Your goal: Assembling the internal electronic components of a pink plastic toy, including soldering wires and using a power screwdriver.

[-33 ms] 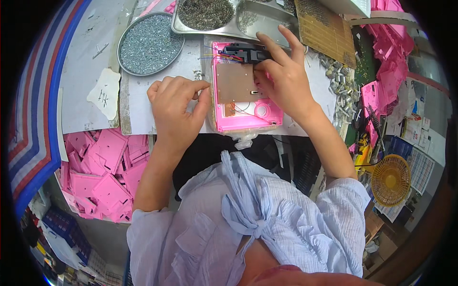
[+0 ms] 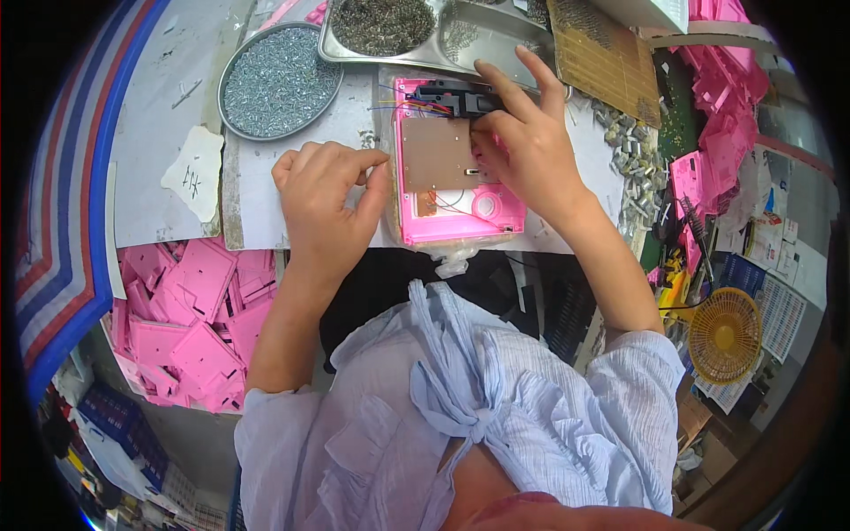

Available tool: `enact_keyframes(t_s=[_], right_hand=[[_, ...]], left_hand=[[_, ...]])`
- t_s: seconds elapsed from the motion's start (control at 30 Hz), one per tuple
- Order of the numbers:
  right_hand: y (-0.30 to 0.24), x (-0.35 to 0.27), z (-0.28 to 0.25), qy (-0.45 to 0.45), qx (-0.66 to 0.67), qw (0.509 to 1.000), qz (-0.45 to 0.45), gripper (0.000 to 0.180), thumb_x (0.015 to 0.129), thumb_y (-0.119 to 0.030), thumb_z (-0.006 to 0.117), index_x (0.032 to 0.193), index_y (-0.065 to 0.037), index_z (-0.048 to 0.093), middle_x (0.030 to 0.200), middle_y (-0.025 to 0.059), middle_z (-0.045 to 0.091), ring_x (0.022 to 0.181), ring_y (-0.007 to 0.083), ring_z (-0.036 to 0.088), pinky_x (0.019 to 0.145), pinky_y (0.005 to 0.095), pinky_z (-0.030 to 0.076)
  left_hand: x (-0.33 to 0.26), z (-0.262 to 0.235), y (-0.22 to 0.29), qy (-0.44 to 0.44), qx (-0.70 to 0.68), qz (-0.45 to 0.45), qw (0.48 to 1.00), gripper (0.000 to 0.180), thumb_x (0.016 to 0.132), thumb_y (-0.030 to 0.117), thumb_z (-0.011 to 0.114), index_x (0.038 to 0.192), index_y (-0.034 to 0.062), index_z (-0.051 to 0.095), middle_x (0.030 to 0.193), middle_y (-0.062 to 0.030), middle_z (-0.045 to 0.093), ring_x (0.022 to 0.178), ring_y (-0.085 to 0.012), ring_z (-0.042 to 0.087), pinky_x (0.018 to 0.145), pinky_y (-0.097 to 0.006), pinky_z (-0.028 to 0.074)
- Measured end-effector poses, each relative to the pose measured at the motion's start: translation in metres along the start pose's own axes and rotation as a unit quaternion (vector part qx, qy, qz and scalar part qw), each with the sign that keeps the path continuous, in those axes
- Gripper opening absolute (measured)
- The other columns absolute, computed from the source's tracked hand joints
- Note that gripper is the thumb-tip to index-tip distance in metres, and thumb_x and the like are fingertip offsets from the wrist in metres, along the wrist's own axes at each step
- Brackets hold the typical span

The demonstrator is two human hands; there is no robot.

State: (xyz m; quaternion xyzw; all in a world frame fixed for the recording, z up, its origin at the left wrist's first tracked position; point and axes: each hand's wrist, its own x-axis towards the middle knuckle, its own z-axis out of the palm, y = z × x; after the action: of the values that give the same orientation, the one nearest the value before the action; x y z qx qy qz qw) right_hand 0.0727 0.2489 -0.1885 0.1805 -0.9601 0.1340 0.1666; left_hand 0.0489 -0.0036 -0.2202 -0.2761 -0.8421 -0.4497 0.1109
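A pink plastic case [image 2: 410, 217] lies on a plastic-wrapped pad in front of me. A brown circuit board [image 2: 434, 152] sits in it, with thin wires and a small metal slide switch [image 2: 472, 172]. A black plastic module [image 2: 452, 97] with coloured wires rests across its far end. My left hand [image 2: 328, 195] is curled at the case's left edge, thumb and index close together; anything between them is hidden. Over the board's right edge, my right hand [image 2: 531, 150] has thumb and index pinched together, with other fingers raised. What they grip cannot be made out.
A round tray of silvery screws [image 2: 282, 81] stands at the left. Behind the case is a metal tray [image 2: 496, 37] of small springs. Cardboard [image 2: 606, 57] and small metal parts [image 2: 630, 150] lie at the right. Pink panels [image 2: 190, 319] fill a lower-left bin; a yellow fan [image 2: 724, 334] stands right.
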Motion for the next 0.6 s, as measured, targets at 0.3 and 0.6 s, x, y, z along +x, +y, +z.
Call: enact_keyframes(t_s=[0.3, 0.6], right_hand=[[0.002, 0.006, -0.012, -0.068, -0.078, 0.993, -0.060, 0.017, 0.068, -0.009, 0.079, 0.079, -0.003, 0.068, 0.146, 0.0099, 0.057, 0.145, 0.0431, 0.035, 0.112, 0.0605, 0.036], [-0.006, 0.007, -0.009, -0.106, -0.059, 0.991, -0.059, 0.014, 0.076, -0.011, 0.068, 0.080, 0.002, 0.072, 0.142, 0.0140, 0.057, 0.142, 0.0421, 0.037, 0.109, 0.0684, 0.034]], left_hand=[[0.000, -0.005, 0.000, -0.009, 0.008, 0.006, 1.000, 0.007, 0.081, 0.009, 0.075, 0.088, 0.0103, 0.072, 0.075, 0.0002, 0.062, 0.073, -0.0173, 0.056, 0.083, -0.036, 0.034], [0.003, -0.012, 0.002, 0.017, 0.004, 0.011, 1.000, 0.008, 0.080, 0.009, 0.076, 0.088, 0.0105, 0.073, 0.074, 0.0004, 0.062, 0.071, -0.0163, 0.056, 0.081, -0.035, 0.034]])
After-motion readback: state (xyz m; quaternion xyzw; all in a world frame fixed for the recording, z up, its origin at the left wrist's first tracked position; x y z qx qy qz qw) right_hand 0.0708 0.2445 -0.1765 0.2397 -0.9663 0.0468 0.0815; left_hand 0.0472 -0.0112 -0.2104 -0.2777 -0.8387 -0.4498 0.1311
